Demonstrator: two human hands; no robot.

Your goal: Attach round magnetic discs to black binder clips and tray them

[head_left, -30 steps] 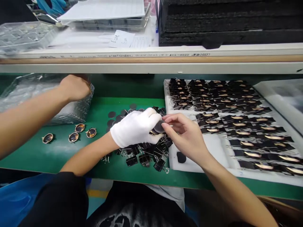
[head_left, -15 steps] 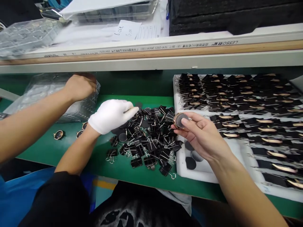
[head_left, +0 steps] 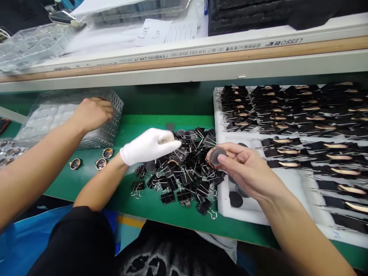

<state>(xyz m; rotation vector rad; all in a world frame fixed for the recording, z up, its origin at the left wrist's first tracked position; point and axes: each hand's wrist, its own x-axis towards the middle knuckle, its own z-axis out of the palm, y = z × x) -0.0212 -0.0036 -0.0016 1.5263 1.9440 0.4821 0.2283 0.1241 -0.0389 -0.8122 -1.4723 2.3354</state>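
Observation:
My left hand (head_left: 149, 146), in a white glove, hovers over a loose pile of black binder clips (head_left: 184, 180) on the green mat. Its fingers are drawn together, with the tips down among the clips; what they pinch is hidden. My bare right hand (head_left: 250, 166) is closed on a small round gold-rimmed part with a dark disc on top (head_left: 217, 155), held just right of the pile, above the left end of a white foam tray (head_left: 253, 212). Two loose dark discs (head_left: 235, 199) lie on that tray under my hand.
Rows of clipped parts (head_left: 287, 111) fill the foam tray's right and far side. A co-worker's hand (head_left: 92, 113) rests on a stack of clear plastic trays (head_left: 48, 119) at the left. Gold-rimmed round parts (head_left: 100, 163) lie on the mat. A shelf edge (head_left: 184, 73) overhangs the back.
My hands were together on the round part, then came apart. The left moved to the clip pile and shifted slightly right; the right keeps the part. The co-worker's hand moved forward on the trays.

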